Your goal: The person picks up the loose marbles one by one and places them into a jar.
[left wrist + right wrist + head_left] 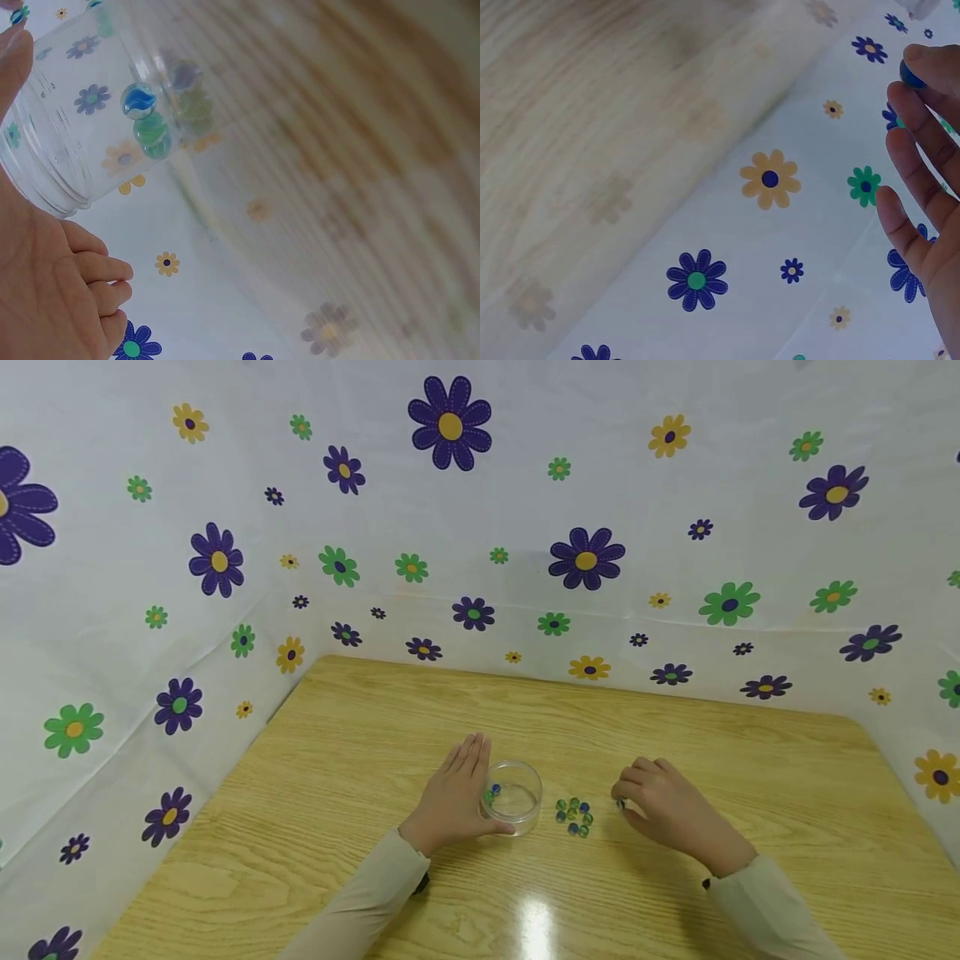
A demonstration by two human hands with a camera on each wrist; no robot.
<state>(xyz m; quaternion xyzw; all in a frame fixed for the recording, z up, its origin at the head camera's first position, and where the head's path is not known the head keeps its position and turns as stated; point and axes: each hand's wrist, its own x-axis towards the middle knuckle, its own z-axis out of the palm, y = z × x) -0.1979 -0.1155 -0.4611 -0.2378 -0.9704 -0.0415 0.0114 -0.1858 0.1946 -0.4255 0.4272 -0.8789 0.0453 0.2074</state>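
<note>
A clear round jar [525,825] without a lid stands on the table, with a few blue and green glass marbles [139,101] at its bottom. Against its left side rests my left hand [453,797], fingers straight and thumb stretched along the jar's front. My right hand [667,806], raised right of the jar, pinches a blue marble [909,76] between thumb and index finger, the other fingers loosely spread in the right wrist view. Between the jar and that hand, several green and blue marbles [572,814] lie grouped on the table.
The wood-grain table [375,718] runs back to a white sheet [510,510] printed with purple, green and yellow flowers. This sheet also walls the left and right sides. Light glares off the tabletop near the front.
</note>
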